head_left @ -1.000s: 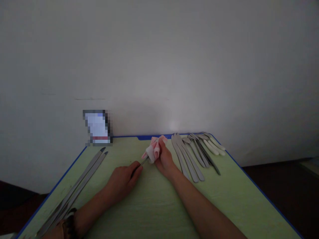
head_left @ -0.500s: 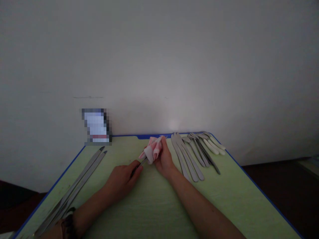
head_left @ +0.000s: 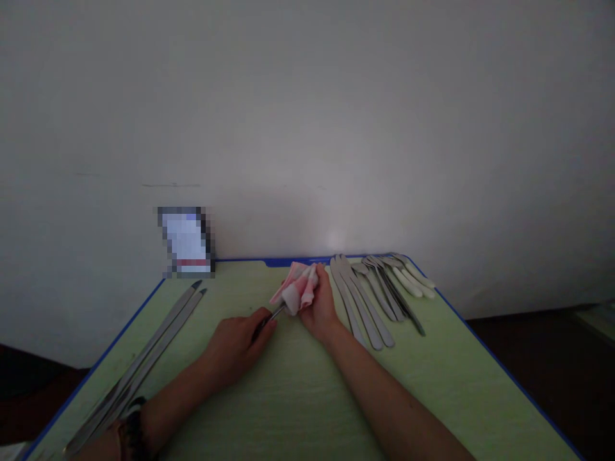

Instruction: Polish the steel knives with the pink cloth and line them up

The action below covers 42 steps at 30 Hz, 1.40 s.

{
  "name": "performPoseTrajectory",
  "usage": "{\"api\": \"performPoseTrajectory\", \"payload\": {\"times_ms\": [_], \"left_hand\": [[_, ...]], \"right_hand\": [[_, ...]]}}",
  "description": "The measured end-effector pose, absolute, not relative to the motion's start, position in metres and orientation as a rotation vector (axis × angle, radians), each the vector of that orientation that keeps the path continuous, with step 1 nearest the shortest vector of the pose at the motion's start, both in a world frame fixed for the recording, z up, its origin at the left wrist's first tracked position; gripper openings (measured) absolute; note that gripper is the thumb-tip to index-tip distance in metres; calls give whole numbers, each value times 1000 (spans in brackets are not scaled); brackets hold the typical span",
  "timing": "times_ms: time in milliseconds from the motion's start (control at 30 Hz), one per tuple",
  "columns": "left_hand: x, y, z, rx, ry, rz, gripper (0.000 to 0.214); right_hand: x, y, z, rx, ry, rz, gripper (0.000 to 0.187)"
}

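Note:
Over the middle of the green table, my left hand point(head_left: 237, 342) is closed round the handle of a thin metal piece of cutlery point(head_left: 276, 313). Its far end disappears into a pink and white cloth point(head_left: 298, 289), so I cannot tell its kind. My right hand point(head_left: 319, 307) grips the cloth around that end, with the fingers partly hidden behind it. Just right of this hand lie several metal table knives point(head_left: 361, 301) side by side. Left of my left forearm are long flat metal pieces point(head_left: 161, 336) that look like knives.
Right of the knives lie metal spoons or forks point(head_left: 379, 293) and several pieces with white handles point(head_left: 408, 282). A blurred phone-like screen point(head_left: 186, 242) leans on the wall point(head_left: 307, 128) at the back left. The green table point(head_left: 288, 410) has a blue edge.
The cloth has shifted slightly and its folds now spread differently in my right hand. Both hands stay almost in place, still holding the cutlery and the cloth.

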<state>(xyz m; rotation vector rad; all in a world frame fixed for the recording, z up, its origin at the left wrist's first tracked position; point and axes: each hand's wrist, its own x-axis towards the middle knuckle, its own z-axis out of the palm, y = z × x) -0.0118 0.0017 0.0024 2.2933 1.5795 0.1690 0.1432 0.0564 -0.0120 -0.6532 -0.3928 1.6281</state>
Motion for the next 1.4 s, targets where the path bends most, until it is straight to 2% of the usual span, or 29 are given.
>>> {"api": "performPoseTrajectory", "payload": {"times_ms": [367,1033,1400], "left_hand": [[-13,2,2,2315,1578,169,32],[-13,2,0,2327,1589,157,33],[-13,3,-1,2313,1577,180,32]], "right_hand": [[145,55,-9,-610,-372,1686,45],[147,52,0,-593,-227,1729,31],[147,53,-1,-580,-200,1739,30]]}}
